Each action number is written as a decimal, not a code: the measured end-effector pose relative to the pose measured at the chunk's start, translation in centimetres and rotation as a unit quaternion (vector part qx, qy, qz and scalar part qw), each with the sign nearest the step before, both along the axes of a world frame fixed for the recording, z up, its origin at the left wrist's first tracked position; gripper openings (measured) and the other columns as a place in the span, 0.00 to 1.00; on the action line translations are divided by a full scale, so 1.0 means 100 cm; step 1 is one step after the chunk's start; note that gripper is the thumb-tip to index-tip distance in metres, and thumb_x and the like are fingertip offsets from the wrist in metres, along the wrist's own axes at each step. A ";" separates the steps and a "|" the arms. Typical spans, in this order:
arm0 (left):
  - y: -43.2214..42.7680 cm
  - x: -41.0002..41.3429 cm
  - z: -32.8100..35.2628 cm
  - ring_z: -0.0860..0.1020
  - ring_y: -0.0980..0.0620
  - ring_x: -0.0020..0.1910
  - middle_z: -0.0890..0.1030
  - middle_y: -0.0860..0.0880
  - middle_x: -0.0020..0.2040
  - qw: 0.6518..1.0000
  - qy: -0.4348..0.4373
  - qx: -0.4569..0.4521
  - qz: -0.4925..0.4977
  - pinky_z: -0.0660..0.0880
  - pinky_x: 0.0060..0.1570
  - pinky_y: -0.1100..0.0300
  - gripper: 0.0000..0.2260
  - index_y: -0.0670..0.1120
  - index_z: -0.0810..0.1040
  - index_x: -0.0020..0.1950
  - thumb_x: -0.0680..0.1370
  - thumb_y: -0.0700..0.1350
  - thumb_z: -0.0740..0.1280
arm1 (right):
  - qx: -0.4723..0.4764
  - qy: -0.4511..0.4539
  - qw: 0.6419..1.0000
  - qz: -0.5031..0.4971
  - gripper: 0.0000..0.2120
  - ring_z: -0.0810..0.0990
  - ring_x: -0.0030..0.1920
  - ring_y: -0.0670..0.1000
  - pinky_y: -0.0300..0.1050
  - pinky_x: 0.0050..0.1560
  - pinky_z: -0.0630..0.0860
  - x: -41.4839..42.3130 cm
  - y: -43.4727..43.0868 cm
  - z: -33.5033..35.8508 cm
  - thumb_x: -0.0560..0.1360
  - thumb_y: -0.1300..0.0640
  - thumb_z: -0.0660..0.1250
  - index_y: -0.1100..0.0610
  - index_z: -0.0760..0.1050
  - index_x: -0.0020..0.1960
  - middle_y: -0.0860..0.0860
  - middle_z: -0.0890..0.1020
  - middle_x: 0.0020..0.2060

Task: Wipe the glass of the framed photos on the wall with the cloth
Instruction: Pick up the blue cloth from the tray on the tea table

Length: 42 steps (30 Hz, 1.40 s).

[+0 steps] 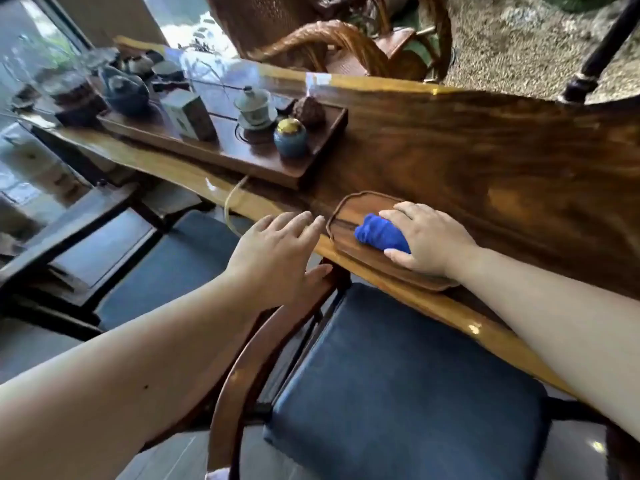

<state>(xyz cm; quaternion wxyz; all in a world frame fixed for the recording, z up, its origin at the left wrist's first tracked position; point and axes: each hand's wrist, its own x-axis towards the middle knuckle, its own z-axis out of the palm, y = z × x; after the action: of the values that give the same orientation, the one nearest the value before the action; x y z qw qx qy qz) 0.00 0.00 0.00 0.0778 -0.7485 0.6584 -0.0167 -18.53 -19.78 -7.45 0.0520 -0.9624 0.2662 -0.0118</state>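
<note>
L hand [277, 244] hovers open, fingers spread, over table edge [214, 188] by chair arm [277, 327], gripping nothing. R hand [426, 237] clamped on bunched blue cloth [379, 233], resting in small wooden tray [349, 206] on slab table. No framed photos in view. Risk: lifting cloth could drag tray off near edge; tea set [254, 107] sits further left. Both arms extended, palms down.

1. Long glossy wood slab table [485, 161] runs from 10 o'clock to 4 o'clock.
2. Dark tea tray [221, 157] at 11 o'clock holds a lidded white cup [255, 107], a blue jar with gold lid [290, 137], a dark teapot [124, 91] and a small box [188, 114].
3. Small wooden tray [349, 209] near the table's front edge.
4. Blue-cushioned chair [398, 382] at 6 o'clock.
</note>
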 end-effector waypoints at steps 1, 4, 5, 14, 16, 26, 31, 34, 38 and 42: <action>-0.002 0.000 -0.006 0.63 0.45 0.73 0.66 0.45 0.75 1.000 0.004 0.011 0.003 0.62 0.71 0.48 0.34 0.47 0.57 0.76 0.76 0.66 0.52 | 0.005 0.006 1.000 -0.002 0.33 0.67 0.67 0.56 0.54 0.65 0.67 0.004 -0.003 -0.007 0.72 0.39 0.63 0.50 0.60 0.73 0.55 0.68 0.69; -0.008 0.003 -0.025 0.65 0.45 0.72 0.67 0.45 0.74 1.000 0.003 0.008 0.004 0.64 0.70 0.48 0.35 0.46 0.59 0.76 0.75 0.66 0.50 | 0.020 0.021 1.000 -0.006 0.33 0.67 0.67 0.57 0.55 0.63 0.68 0.015 -0.008 -0.027 0.73 0.40 0.63 0.49 0.58 0.73 0.55 0.68 0.69; -0.009 0.004 -0.030 0.66 0.44 0.71 0.68 0.45 0.73 1.000 0.006 0.006 0.003 0.65 0.70 0.48 0.34 0.46 0.60 0.75 0.75 0.66 0.51 | 0.022 0.022 0.999 -0.004 0.33 0.67 0.66 0.57 0.55 0.63 0.69 0.019 -0.009 -0.034 0.73 0.40 0.63 0.49 0.58 0.74 0.55 0.68 0.68; 0.007 0.010 -0.044 0.65 0.46 0.72 0.68 0.47 0.73 0.999 0.026 0.012 0.020 0.65 0.69 0.49 0.33 0.47 0.59 0.76 0.76 0.65 0.51 | 0.012 0.014 0.997 -0.077 0.22 0.73 0.52 0.59 0.52 0.45 0.73 0.037 -0.010 -0.055 0.77 0.49 0.61 0.48 0.64 0.70 0.57 0.75 0.54; 0.015 0.015 -0.037 0.64 0.46 0.73 0.67 0.47 0.74 0.999 0.019 0.013 0.027 0.64 0.70 0.50 0.34 0.48 0.58 0.76 0.76 0.66 0.49 | 0.030 -0.010 0.996 -0.082 0.18 0.75 0.50 0.59 0.50 0.40 0.71 0.040 -0.007 -0.049 0.76 0.51 0.61 0.48 0.68 0.66 0.55 0.76 0.50; 0.114 0.053 0.042 0.74 0.44 0.64 0.77 0.45 0.65 0.992 -0.052 -0.021 0.117 0.73 0.60 0.49 0.32 0.43 0.69 0.70 0.75 0.64 0.53 | 0.069 -0.154 0.982 0.085 0.20 0.79 0.48 0.56 0.53 0.39 0.78 0.119 0.089 0.043 0.72 0.48 0.66 0.46 0.72 0.63 0.51 0.79 0.47; 0.194 0.057 0.100 0.73 0.45 0.65 0.76 0.45 0.66 0.976 -0.099 -0.037 0.189 0.72 0.62 0.48 0.33 0.44 0.68 0.71 0.75 0.64 0.53 | 0.080 -0.225 0.954 0.180 0.21 0.79 0.50 0.56 0.54 0.40 0.79 0.165 0.162 0.094 0.70 0.51 0.69 0.47 0.73 0.62 0.51 0.80 0.49; 0.255 0.050 0.141 0.75 0.44 0.63 0.78 0.44 0.64 0.961 -0.138 -0.054 0.232 0.73 0.61 0.49 0.32 0.43 0.71 0.69 0.74 0.64 0.54 | 0.082 -0.245 0.938 0.229 0.22 0.79 0.50 0.56 0.54 0.39 0.79 0.187 0.219 0.128 0.70 0.50 0.68 0.47 0.72 0.64 0.51 0.80 0.51; 0.334 0.030 0.187 0.75 0.44 0.63 0.78 0.44 0.64 0.941 -0.170 -0.073 0.284 0.74 0.60 0.48 0.31 0.43 0.72 0.68 0.74 0.63 0.56 | 0.100 -0.274 0.907 0.304 0.22 0.79 0.50 0.58 0.54 0.39 0.78 0.200 0.296 0.166 0.70 0.50 0.67 0.47 0.71 0.63 0.52 0.79 0.51; 0.421 -0.003 0.227 0.73 0.43 0.65 0.77 0.43 0.66 0.914 -0.205 -0.092 0.337 0.72 0.63 0.47 0.31 0.43 0.71 0.70 0.75 0.63 0.58 | 0.098 -0.301 0.877 0.362 0.21 0.79 0.49 0.56 0.50 0.39 0.77 0.199 0.388 0.217 0.70 0.50 0.69 0.46 0.72 0.63 0.49 0.79 0.51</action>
<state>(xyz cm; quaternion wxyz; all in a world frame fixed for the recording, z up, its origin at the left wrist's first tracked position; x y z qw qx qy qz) -0.34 42.12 22.71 0.1428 -0.9100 0.3324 -0.2026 1.42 18.99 14.28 0.2239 -0.9316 -0.1298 -0.2552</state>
